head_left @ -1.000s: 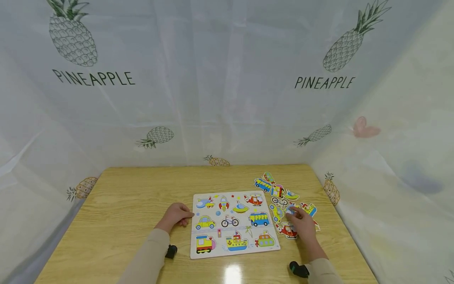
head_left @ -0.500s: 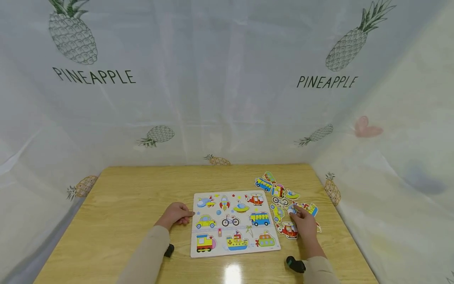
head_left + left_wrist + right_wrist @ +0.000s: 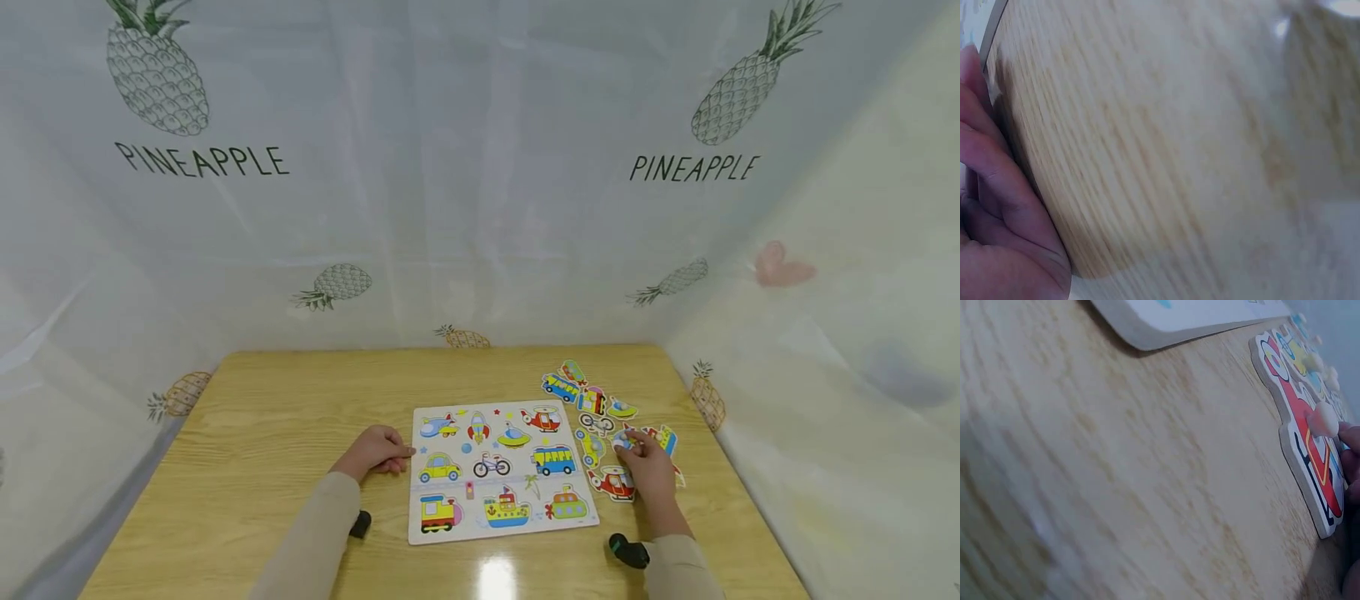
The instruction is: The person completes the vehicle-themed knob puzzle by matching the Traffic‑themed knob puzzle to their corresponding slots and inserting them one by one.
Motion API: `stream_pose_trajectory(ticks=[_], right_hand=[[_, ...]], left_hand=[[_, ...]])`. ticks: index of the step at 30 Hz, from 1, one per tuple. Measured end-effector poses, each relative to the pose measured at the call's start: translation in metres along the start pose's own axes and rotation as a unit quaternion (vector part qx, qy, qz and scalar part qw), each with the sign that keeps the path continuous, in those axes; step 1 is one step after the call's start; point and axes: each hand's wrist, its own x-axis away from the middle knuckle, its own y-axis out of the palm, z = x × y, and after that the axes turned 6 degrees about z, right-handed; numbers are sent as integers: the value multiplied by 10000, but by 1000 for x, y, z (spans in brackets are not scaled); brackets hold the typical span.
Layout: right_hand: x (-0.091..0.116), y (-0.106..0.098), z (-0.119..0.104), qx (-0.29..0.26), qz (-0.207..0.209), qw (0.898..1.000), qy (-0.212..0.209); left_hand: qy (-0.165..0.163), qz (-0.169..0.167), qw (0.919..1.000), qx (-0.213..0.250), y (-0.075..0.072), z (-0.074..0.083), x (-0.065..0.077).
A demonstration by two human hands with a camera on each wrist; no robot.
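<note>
Head: puzzle board [image 3: 517, 468] bears vehicle pictures [image 3: 553, 460]; left hand [image 3: 378, 450] pinches edge.

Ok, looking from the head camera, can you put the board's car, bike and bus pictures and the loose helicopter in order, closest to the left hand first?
From the left hand:
1. Car picture: left side of the board.
2. Bike picture: near the middle.
3. Bus picture: right side.
4. Loose helicopter: off the board, past its right edge.

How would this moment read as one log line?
left hand: holds puzzle board edge | right hand: pinches blue piece | red helicopter piece: on table
</note>
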Motion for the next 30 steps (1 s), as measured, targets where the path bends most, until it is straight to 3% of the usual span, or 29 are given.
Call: stream_pose_trajectory(ticks=[6, 12, 22, 30], right_hand=[[-3, -3, -2, 4, -442, 9990, 40], [-6, -10, -6, 104, -662, 9976, -197], [-9, -11, -8, -410, -606, 9971, 198], [-4, -5, -2, -711, -108, 9961, 517]], left_hand=[[168, 75, 9997, -157, 0, 0, 2], [342, -31, 9989, -305, 1, 4, 10], [512, -118, 9977, -436, 0, 1, 7], [515, -105, 9985, -132, 1, -3, 8]])
